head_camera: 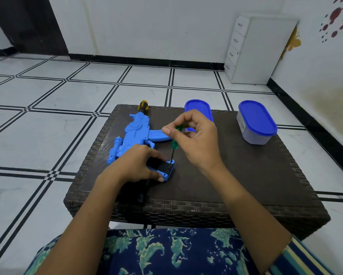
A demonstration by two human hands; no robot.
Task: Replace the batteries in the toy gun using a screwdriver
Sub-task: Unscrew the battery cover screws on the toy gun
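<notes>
- Toy gun (135, 135) lies flat on the wicker table (246, 185), with its long axis running away from me: orange muzzle at the far end, butt end nearest me.
- Black battery cover (162, 166) sits on that near butt end, facing up, still on the gun.
- My left hand (138, 165) grips the butt end, fingers curled over the top and thumb on the near edge, pinning the gun down.
- My right hand (196, 139) is just right of the gun's butt and pinches the green handle of the screwdriver (174, 144) between thumb and fingertips.
- Screwdriver stands nearly upright, handle leaning slightly right, shaft dropping to the blue lip at the right edge of the cover.
- Tip is probably in a screw head there, but it's too small to tell.
- Key relation: the screw spot lies directly below my right hand, beside my left fingertips. The tool axis is roughly square to the gun's long axis, so the right hand does the turning while the left only braces.
- Blue-lidded tub (255, 124) sits well right of the gun, and another blue tub (198, 108) is right of the muzzle, partly behind my right hand.
</notes>
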